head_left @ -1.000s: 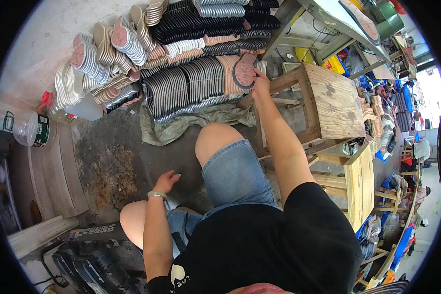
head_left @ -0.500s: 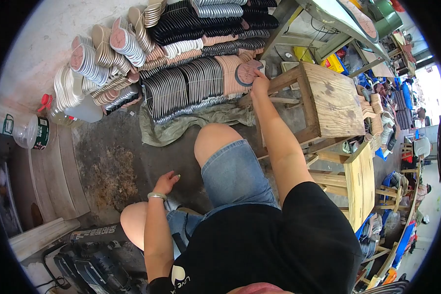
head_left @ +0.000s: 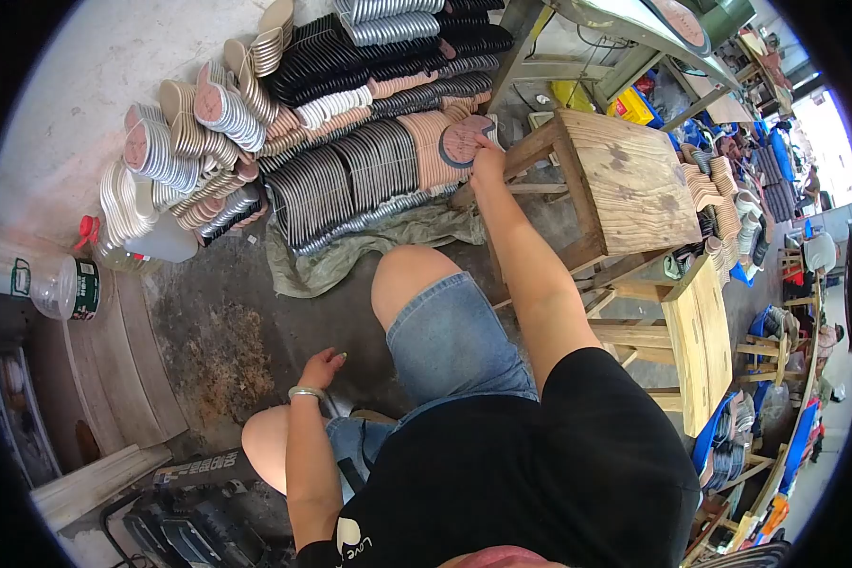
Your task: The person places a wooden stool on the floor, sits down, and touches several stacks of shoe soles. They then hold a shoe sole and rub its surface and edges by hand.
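My right hand (head_left: 488, 163) reaches to the end of a row of stacked shoe soles, its fingers closed on the near edge of a sole (head_left: 459, 142) with a pinkish face and a dark rim. Beside it in the row stand pink-beige soles (head_left: 427, 156), then dark grey soles (head_left: 379, 170) tied in bundles. My left hand (head_left: 322, 368) hangs over the floor near my knee, holding nothing, with its fingers loosely bent and somewhat apart. A bracelet (head_left: 305, 392) circles the left wrist.
Wooden stools (head_left: 625, 185) stand close to my right arm. Under the sole stacks lies a crumpled sheet (head_left: 350, 256). A clear plastic jar (head_left: 62, 287) is at the left, and a black machine (head_left: 204, 516) sits at the lower left.
The view has tilted slightly, so the stacks sit a little further left. My right hand stays on the same sole; my left hand has barely moved.
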The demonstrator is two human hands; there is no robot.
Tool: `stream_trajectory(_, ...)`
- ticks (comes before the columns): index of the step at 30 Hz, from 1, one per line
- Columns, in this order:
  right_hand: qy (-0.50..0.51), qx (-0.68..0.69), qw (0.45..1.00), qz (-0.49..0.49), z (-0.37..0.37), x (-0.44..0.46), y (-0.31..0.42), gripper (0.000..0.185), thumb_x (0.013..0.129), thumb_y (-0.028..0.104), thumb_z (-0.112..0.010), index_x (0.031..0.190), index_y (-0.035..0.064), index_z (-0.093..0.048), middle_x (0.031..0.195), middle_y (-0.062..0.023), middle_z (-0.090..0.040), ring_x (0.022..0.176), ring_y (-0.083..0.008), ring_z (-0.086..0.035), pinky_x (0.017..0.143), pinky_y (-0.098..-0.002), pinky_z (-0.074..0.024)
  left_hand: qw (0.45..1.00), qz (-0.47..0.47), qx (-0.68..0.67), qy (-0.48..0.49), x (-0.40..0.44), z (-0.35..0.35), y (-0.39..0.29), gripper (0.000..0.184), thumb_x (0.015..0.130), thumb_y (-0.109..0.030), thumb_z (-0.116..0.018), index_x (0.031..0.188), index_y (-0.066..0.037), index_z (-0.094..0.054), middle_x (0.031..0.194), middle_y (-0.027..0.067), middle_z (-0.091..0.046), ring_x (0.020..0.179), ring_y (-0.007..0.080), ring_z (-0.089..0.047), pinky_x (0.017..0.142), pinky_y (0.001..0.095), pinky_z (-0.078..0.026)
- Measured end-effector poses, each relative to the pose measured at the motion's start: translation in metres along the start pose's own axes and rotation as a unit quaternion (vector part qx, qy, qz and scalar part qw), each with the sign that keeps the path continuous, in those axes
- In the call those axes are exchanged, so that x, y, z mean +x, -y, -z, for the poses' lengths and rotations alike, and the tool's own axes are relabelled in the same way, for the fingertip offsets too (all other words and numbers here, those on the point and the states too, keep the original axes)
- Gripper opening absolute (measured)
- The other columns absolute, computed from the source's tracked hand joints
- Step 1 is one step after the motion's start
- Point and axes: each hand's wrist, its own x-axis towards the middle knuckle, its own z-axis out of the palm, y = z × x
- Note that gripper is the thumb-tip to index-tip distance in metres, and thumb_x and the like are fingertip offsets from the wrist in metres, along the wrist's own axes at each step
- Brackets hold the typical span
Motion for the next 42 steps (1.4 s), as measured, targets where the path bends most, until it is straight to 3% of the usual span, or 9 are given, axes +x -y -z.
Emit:
stream_trajectory(9, 0.004, -0.022, 1.0, -0.003, 0.005, 0.0, -0.012, 0.035, 0.081, -0.011, -0.033, 0.104, -0.0041, -0.059, 0.102, -0.0143, -0.06, 0.091, -0.0222, -0.058, 0.08, -0.0283, -0.045, 1.0, -0.009, 0.02, -0.002, 0.003, 0.001, -0.004, 0.055, 0.085, -0.031, -0.058, 0.124, 0.005, -0.046, 0.098, 0.0126, -0.063, 0.083, 0.0167, -0.059, 0.075, 0.0285, -0.045)
stream_trajectory(14, 0.028, -0.034, 0.999, 0.019, 0.0, 0.004, -0.01, 0.035, 0.082, -0.011, -0.034, 0.105, -0.0045, -0.059, 0.102, -0.0138, -0.06, 0.089, -0.0202, -0.058, 0.078, -0.0271, -0.0455, 0.999, -0.003, 0.032, -0.004, 0.008, 0.0, 0.0, 0.054, 0.085, -0.029, -0.059, 0.124, 0.006, -0.046, 0.095, 0.0111, -0.063, 0.081, 0.0147, -0.058, 0.073, 0.0275, -0.045)
stream_trajectory(16, 0.026, -0.045, 0.998, 0.022, 0.0, 0.008, -0.011, 0.034, 0.082, -0.011, -0.034, 0.106, -0.0046, -0.059, 0.101, -0.0136, -0.06, 0.088, -0.0195, -0.058, 0.077, -0.0268, -0.0457, 1.0, 0.0, 0.002, 0.006, 0.013, -0.001, 0.008, 0.057, 0.083, -0.034, -0.059, 0.121, 0.007, -0.048, 0.102, 0.0196, -0.063, 0.09, 0.0233, -0.062, 0.081, 0.031, -0.045)
stream_trajectory(22, 0.025, 0.004, 0.999, 0.048, 0.003, 0.03, -0.006, 0.032, 0.081, -0.01, -0.038, 0.104, -0.0037, -0.059, 0.096, -0.0113, -0.061, 0.084, -0.0194, -0.058, 0.075, -0.0274, -0.0461, 1.0, -0.005, 0.011, -0.002, 0.007, 0.0, 0.005, 0.057, 0.084, -0.034, -0.059, 0.122, 0.006, -0.048, 0.111, 0.0214, -0.059, 0.103, 0.026, -0.057, 0.088, 0.0312, -0.042)
stream_trajectory(27, 0.101, 0.065, 0.993, 0.021, 0.008, 0.048, 0.038, 0.035, 0.076, -0.008, -0.042, 0.108, -0.0021, -0.056, 0.099, -0.0099, -0.058, 0.089, -0.0224, -0.057, 0.076, -0.0301, -0.0468, 1.0, -0.006, -0.005, 0.002, 0.005, -0.001, 0.01, 0.057, 0.084, -0.035, -0.059, 0.122, 0.006, -0.048, 0.114, 0.0212, -0.058, 0.107, 0.0274, -0.055, 0.091, 0.0313, -0.04)
stream_trajectory(29, 0.06, 0.054, 0.997, 0.02, 0.003, 0.052, 0.054, 0.038, 0.076, -0.009, -0.041, 0.112, -0.0031, -0.053, 0.105, -0.012, -0.057, 0.094, -0.0233, -0.056, 0.078, -0.0313, -0.0467, 1.0, -0.009, 0.006, -0.003, 0.006, 0.0, 0.009, 0.057, 0.084, -0.035, -0.059, 0.122, 0.006, -0.047, 0.115, 0.0211, -0.057, 0.108, 0.0279, -0.055, 0.091, 0.0313, -0.04)
stream_trajectory(33, 0.114, 0.058, 0.991, 0.034, -0.001, 0.026, 0.071, 0.035, 0.081, -0.006, -0.041, 0.115, -0.0085, -0.049, 0.111, -0.0174, -0.055, 0.1, -0.0255, -0.055, 0.085, -0.0334, -0.0462, 0.999, -0.019, -0.026, -0.01, 0.004, 0.0, 0.01, 0.058, 0.083, -0.035, -0.059, 0.122, 0.006, -0.047, 0.117, 0.0217, -0.055, 0.11, 0.029, -0.054, 0.092, 0.0323, -0.04)
stream_trajectory(41, 0.254, -0.049, 0.963, -0.07, 0.027, -0.04, 0.006, 0.032, 0.075, -0.005, -0.047, 0.104, -0.0061, -0.059, 0.097, -0.0115, -0.061, 0.085, -0.0219, -0.057, 0.07, -0.0288, -0.0459, 0.999, -0.038, -0.034, -0.018, 0.013, -0.002, 0.01, 0.059, 0.083, -0.035, -0.059, 0.123, 0.007, -0.046, 0.119, 0.0218, -0.055, 0.111, 0.0301, -0.053, 0.093, 0.0325, -0.039)
stream_trajectory(42, 0.255, -0.051, 0.963, -0.072, 0.035, -0.044, -0.008, 0.032, 0.075, -0.005, -0.047, 0.104, -0.0061, -0.059, 0.097, -0.0115, -0.061, 0.085, -0.0219, -0.057, 0.07, -0.0288, -0.0459, 0.999, -0.037, -0.025, -0.016, 0.013, -0.001, 0.009, 0.059, 0.084, -0.032, -0.06, 0.125, 0.007, -0.044, 0.117, 0.0191, -0.056, 0.104, 0.025, -0.055, 0.089, 0.0306, -0.041)
